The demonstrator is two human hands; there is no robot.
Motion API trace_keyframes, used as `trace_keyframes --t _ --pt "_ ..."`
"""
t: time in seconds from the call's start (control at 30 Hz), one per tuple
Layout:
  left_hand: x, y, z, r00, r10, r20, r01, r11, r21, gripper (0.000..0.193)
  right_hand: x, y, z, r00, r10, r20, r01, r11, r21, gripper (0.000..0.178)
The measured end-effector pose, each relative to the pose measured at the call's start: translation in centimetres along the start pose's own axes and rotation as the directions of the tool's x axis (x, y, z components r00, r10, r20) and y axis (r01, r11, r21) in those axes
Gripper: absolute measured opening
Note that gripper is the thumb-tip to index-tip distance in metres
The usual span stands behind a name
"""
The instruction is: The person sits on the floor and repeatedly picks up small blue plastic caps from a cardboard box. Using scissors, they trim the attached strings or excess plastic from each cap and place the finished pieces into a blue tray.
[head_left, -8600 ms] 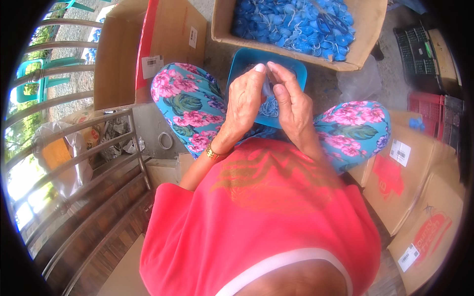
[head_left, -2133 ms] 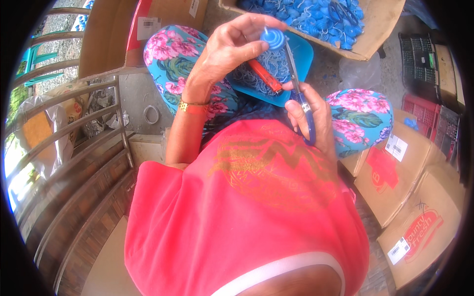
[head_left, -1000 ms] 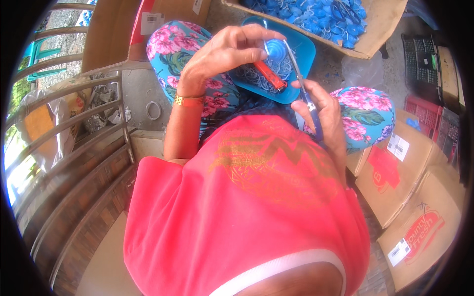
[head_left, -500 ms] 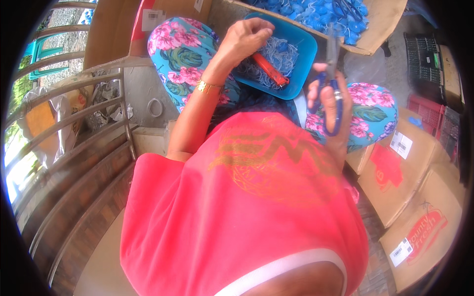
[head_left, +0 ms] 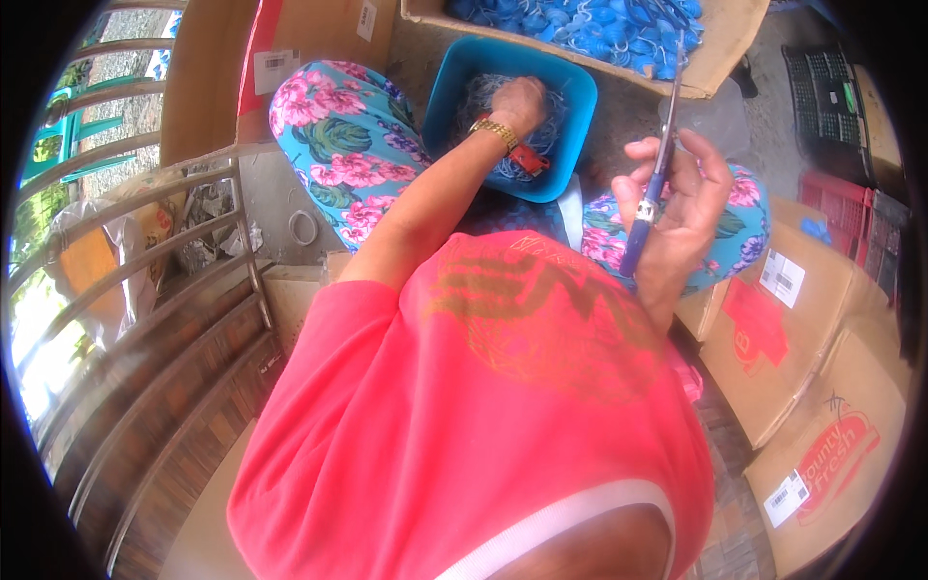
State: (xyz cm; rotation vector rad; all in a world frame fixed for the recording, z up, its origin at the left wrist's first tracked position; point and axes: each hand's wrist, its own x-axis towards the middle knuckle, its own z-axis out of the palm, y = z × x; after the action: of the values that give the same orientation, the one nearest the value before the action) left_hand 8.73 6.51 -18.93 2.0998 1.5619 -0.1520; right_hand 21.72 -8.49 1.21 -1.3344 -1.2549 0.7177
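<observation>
My left hand, with a gold bracelet at the wrist, is down inside a teal plastic basin. Its fingers curl into a tangle of pale strings, and their tips are hidden. Beside that wrist, a red-orange tool or handle lies on the strings, partly covered. To the right of the basin, my right hand holds blue-handled scissors upright, blades pointing away from me. The fingers around the handle are partly spread.
Beyond the basin stands a cardboard box full of blue pieces with strings. Closed cartons stand at right, near a black crate and a red crate. Metal railing runs along the left. My legs in floral trousers flank the basin.
My left hand has gone from above the basin's far left edge down into the strings. My right hand has turned the scissors more edge-on. The view has shifted slightly.
</observation>
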Motion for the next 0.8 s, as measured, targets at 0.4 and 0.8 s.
trace_keyframes --t 0.4,0.8 --pt "-10.4 0.5 -14.3 0.921 0.388 -0.027 -0.005 -0.057 -0.998 0.038 -0.6 -1.2 -0.5 0.906 0.394 0.153 -0.416 0.897 0.153 0.051" --pt "-13.7 1.9 -17.8 0.933 0.232 -0.276 -0.267 -0.072 -0.961 0.029 -1.4 -1.9 1.2 0.926 0.341 0.159 -0.348 0.937 0.017 0.054"
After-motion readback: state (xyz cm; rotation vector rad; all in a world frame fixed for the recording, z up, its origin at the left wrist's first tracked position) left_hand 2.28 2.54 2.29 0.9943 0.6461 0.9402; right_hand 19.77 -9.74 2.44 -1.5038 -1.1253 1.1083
